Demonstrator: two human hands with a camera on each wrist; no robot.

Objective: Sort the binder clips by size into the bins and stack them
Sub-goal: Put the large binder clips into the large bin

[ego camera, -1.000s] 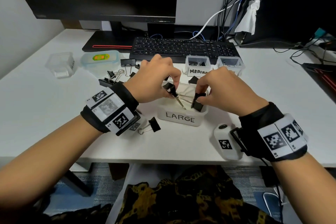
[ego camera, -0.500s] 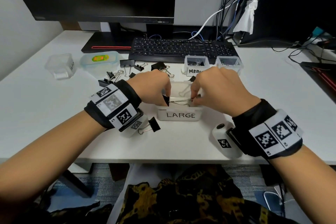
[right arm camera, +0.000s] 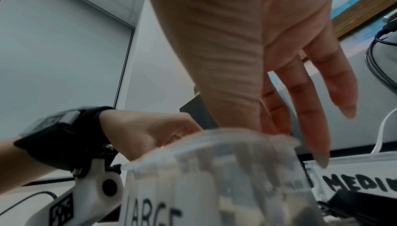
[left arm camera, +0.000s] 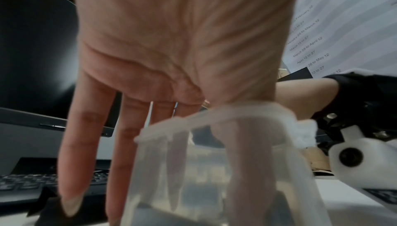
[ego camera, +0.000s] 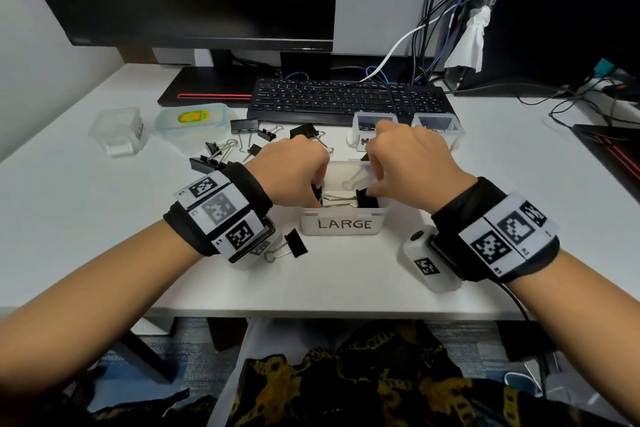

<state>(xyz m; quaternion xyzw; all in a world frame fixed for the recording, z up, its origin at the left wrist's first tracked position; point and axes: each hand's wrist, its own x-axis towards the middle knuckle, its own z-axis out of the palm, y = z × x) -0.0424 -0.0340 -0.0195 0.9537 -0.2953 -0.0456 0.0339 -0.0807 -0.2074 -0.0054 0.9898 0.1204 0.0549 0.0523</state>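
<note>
With both hands in the LARGE bin at frame centre, grip hidden, clips could be tangled or the bin tipped.

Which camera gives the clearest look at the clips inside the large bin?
The head view: it looks down into the LARGE bin, showing the black clips with silver handles between both hands. Both wrist views show only blurred dark shapes through the bin's translucent wall.
</note>
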